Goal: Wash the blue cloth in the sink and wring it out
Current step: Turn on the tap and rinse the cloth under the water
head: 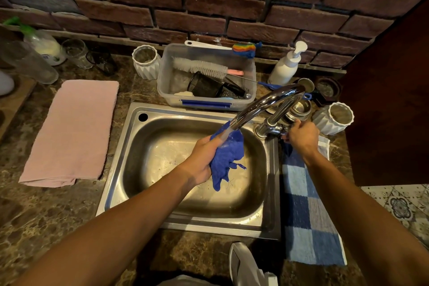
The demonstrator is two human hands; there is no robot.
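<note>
My left hand (pixel 203 157) grips the bunched blue cloth (pixel 228 158) over the steel sink (pixel 162 195), right beneath the spout of the chrome tap (pixel 262 104). A stream of water runs from the spout onto the top of the cloth. The cloth's frayed lower end hangs down into the basin. My right hand (pixel 301 136) is closed around the tap handle at the tap's base, on the sink's right rim.
A folded pink towel (pixel 74 132) lies left of the sink, a blue checked towel (pixel 308 213) on the right. Behind the sink stand a clear tub of brushes (pixel 206 76), a white pump bottle (pixel 286 65) and white ribbed cups (pixel 334 118). Glasses stand at far left.
</note>
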